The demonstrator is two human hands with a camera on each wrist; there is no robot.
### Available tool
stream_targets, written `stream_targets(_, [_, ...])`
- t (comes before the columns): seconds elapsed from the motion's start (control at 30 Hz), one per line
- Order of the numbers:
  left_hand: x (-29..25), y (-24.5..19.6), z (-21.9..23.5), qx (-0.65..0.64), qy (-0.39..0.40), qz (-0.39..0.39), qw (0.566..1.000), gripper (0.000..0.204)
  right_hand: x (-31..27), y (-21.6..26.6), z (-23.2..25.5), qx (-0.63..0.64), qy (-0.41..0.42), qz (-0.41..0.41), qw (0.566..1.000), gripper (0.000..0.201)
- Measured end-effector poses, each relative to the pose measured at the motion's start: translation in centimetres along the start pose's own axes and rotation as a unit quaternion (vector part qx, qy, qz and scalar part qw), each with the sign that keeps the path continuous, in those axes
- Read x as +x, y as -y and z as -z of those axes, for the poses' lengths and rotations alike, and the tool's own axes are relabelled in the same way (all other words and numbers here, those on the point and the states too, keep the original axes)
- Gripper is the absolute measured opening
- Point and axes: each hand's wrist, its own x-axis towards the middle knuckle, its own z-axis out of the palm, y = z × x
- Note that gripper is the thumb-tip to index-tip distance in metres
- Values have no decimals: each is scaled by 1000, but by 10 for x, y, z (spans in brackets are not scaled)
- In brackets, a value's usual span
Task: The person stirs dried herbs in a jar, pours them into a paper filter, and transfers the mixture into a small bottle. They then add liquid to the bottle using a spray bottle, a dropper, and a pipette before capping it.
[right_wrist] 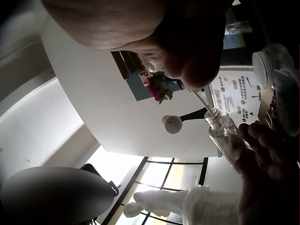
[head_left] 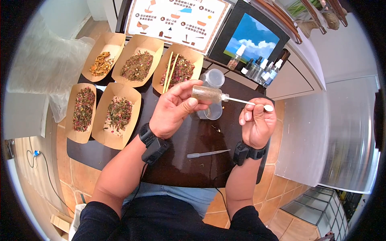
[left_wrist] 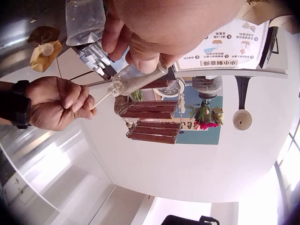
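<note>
Around the work: a plastic pipette (head_left: 208, 154) lies on the near part of the table (head_left: 169, 172), well apart from the hands. Beyond, a printed sheet (head_left: 177, 20), a framed sky picture (head_left: 255, 38) and a cluster of small bottles (head_left: 259, 71). Left hand (head_left: 171, 112) and glass bottle (head_left: 206, 94) partly cover two clear plastic cups (head_left: 214, 78). Glass bottle held above the table, tipped nearly on its side, neck toward the right hand (head_left: 259, 124); fine brownish matter inside. Left hand partly closed, thumb and fingers gripping the bottle's body. Right hand curled, pinching a thin white stick (head_left: 241, 100); one end at the bottle's mouth, a small white spoon-like end by the fingers. Paper trays, five: far left tray (head_left: 116, 39), orange-yellow dried pieces; far middle tray (head_left: 158, 44), brownish crumbled plant matter; far right tray (head_left: 198, 60), pink and green bits, two yellow sticks (head_left: 169, 74) across it; near left tray (head_left: 69, 114) and near right tray (head_left: 106, 138), dried pink-and-green matter. Table dark, glossy, a few pale scraps near the cups. Orange tile floor (head_left: 219, 219) below; white cabinet (head_left: 297, 76) at the far right.
</note>
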Motion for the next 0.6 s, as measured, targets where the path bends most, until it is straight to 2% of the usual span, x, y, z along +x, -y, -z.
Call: stream_targets(0.6, [0,1,3,-12,-15,0,1000,47,3,4,13,15,2,9,1000,15])
